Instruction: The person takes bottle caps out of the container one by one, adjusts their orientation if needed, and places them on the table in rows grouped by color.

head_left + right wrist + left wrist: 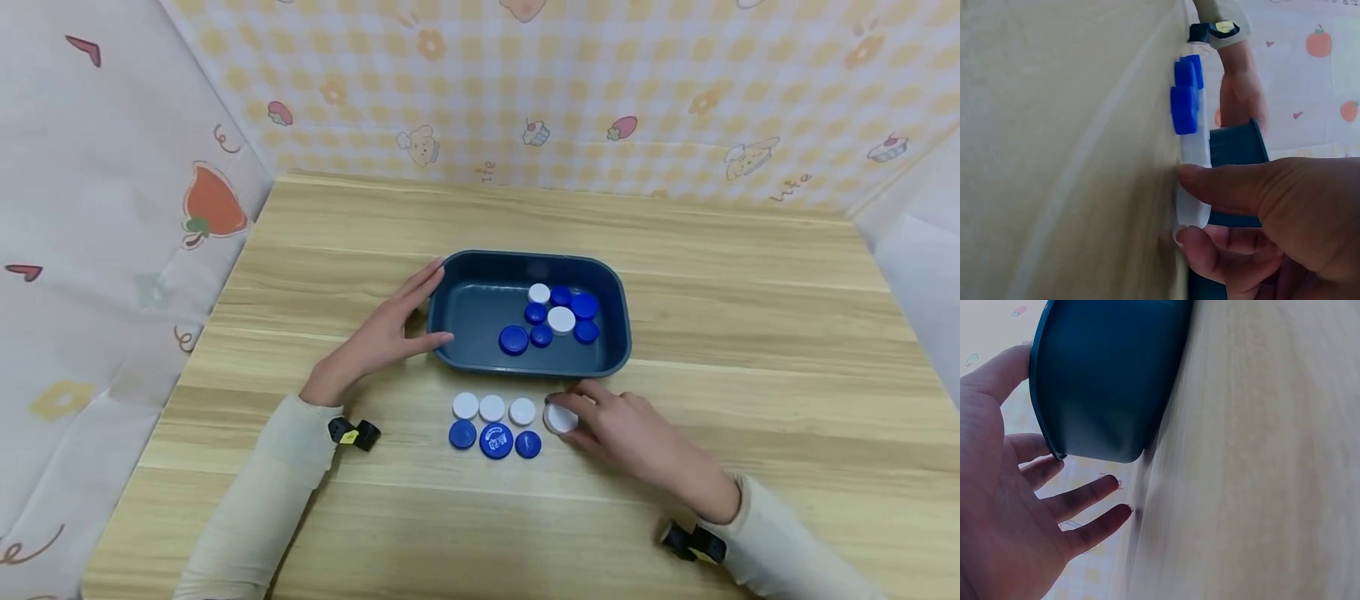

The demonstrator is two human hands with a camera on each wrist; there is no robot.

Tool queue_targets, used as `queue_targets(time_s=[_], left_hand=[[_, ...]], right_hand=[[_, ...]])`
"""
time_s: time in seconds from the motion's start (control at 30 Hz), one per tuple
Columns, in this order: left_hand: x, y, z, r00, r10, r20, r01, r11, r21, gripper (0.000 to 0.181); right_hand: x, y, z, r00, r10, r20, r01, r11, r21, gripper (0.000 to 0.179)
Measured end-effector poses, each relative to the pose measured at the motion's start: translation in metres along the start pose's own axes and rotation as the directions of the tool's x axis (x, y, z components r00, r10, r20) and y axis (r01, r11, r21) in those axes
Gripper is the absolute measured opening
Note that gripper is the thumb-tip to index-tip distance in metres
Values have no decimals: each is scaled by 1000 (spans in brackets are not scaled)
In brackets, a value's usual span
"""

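Observation:
My right hand (630, 429) pinches a white bottle cap (561, 418) between thumb and fingers, low at the tabletop. That cap stands at the right end of a row of white caps (492, 408). Just nearer, three blue caps form a second row, the middle one a larger blue cap (496, 441) with white print. Behind the rows is a dark blue tray (468, 358). My left hand (386, 329) spreads around the tray's left end, thumb and fingertips at its rim, as the left wrist view also shows.
Inside the tray, mostly toward its right half, lie several blue caps (513, 340) and two white caps (561, 321). The wooden table (750, 317) meets a yellow checked backdrop (570, 100) at the back and a white patterned sheet (97, 192) at the left.

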State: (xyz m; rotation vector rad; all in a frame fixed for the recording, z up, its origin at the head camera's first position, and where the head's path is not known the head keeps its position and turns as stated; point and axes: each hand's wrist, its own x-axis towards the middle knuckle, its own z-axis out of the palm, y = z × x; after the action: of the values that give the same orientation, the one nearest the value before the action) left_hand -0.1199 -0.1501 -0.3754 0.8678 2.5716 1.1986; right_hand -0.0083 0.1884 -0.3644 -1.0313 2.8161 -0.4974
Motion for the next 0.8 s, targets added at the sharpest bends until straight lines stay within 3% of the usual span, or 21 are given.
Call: queue_targets(time_s=[0.8], left_hand=[[-1,1,0,1000,4,-4,-4,1000,2,87]], right_hand=[[2,-7,7,998,56,-23,-56,998,-15,42]])
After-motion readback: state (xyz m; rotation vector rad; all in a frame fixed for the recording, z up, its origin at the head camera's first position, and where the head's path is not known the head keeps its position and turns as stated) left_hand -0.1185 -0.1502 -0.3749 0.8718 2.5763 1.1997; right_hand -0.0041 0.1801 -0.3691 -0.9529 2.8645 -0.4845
